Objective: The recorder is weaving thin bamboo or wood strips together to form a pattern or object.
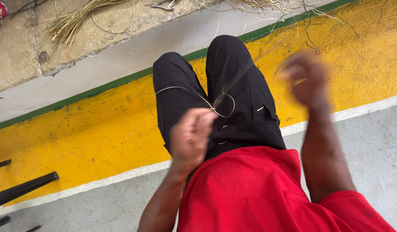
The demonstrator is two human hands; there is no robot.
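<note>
I look down at my own lap: black trousers and a red shirt, sitting on a floor painted yellow, white and grey. My left hand is closed around a thin pale strand of fibre that loops in curls over my thighs. My right hand is raised to the right, blurred by motion, fingers curled; a faint dark streak runs from the loop up toward it, so it seems to pull the other end of the strand, though the blur hides its grip.
Bundles of dry straw-like fibre lie on the concrete at the top left, and more at the top right. A metal tool lies at the top edge. Dark bars stick in from the lower left.
</note>
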